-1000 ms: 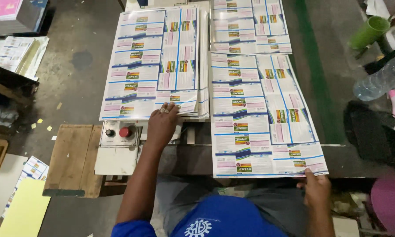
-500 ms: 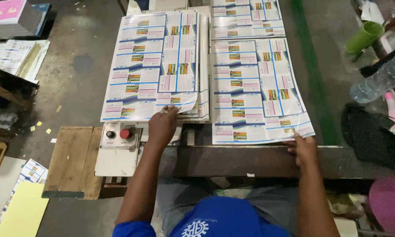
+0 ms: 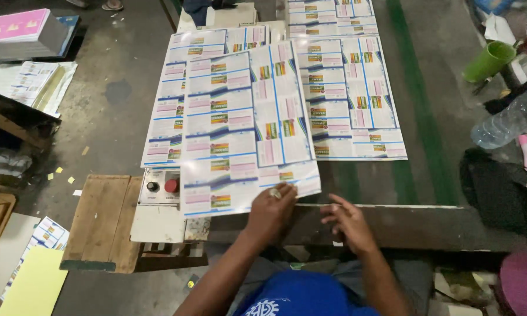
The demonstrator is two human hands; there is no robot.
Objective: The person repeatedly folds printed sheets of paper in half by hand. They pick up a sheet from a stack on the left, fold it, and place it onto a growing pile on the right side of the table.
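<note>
My left hand (image 3: 270,209), with a ring on one finger, grips the near edge of a large glossy printed sheet (image 3: 246,129) and holds it lifted above the stack of like sheets (image 3: 170,111) on the left. My right hand (image 3: 348,221) hovers with fingers spread over the dark table edge (image 3: 404,219), holding nothing, just right of the left hand. Another printed sheet (image 3: 351,99) lies flat on the dark belt to the right, with more sheets (image 3: 331,14) beyond it.
A control box with a black knob and red button (image 3: 161,187) sits beside a wooden stand (image 3: 99,219). A green cup (image 3: 489,61) and a plastic bottle (image 3: 509,120) are at right. Paper stacks (image 3: 23,82) and a yellow sheet (image 3: 32,284) lie on the floor at left.
My left hand has lifted a sheet off the left stack and drawn it rightward and nearer. My right hand let go of the right sheet, which now lies farther up the belt.
</note>
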